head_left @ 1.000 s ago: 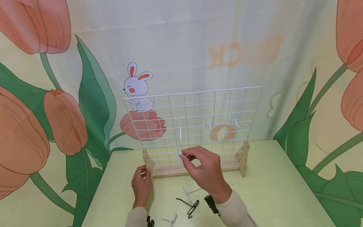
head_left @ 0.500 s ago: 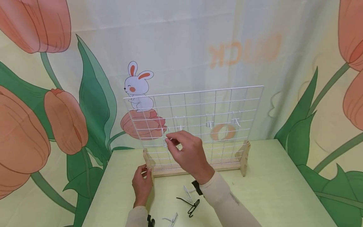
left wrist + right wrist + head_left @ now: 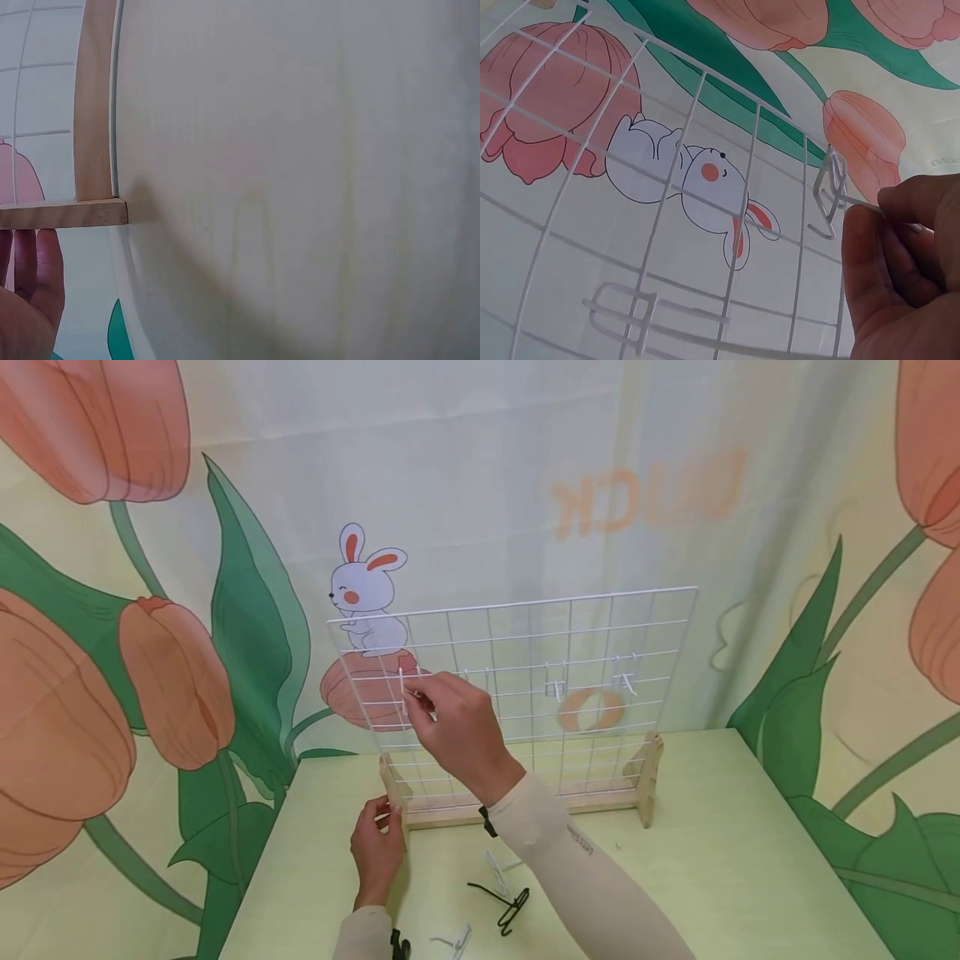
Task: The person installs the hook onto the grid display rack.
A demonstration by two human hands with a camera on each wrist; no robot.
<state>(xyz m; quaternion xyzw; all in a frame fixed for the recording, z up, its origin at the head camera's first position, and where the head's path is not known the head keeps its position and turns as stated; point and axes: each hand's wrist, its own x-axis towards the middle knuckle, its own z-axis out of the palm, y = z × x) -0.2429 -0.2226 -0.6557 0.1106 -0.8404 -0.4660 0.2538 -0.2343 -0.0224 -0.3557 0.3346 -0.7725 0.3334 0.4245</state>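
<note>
White wire hook [image 3: 831,191] in the right hand [image 3: 461,727], at the left part of the grid [image 3: 511,605]. The thumb and a finger pinch the hook by its thin arm, the gap between them narrow; the hook's frame projects beyond the fingertips, outside the palm. In the right wrist view the frame appears beside the grid's edge wire; contact with the grid cannot be told.

Nearest to it, a mounted hook [image 3: 652,307] sits on the wires, mostly hidden behind the right hand in the head view. Farther right on the grid hang 2 more white hooks, an inner hook [image 3: 555,687] and an outer hook [image 3: 626,681].

The grid stands upright in a wooden stand [image 3: 450,817]. At the stand's left foot, the left hand [image 3: 377,852] rests its fingertips against the outer face; the fingers are not wrapped round it.

On the table [image 3: 720,852], in front of the stand, lie a black hook [image 3: 516,906] and 2 white hooks, 1 beyond it [image 3: 496,870] and 1 nearer the viewer [image 3: 461,941]. Behind, a printed rabbit [image 3: 366,589] decorates the backdrop [image 3: 480,502].
</note>
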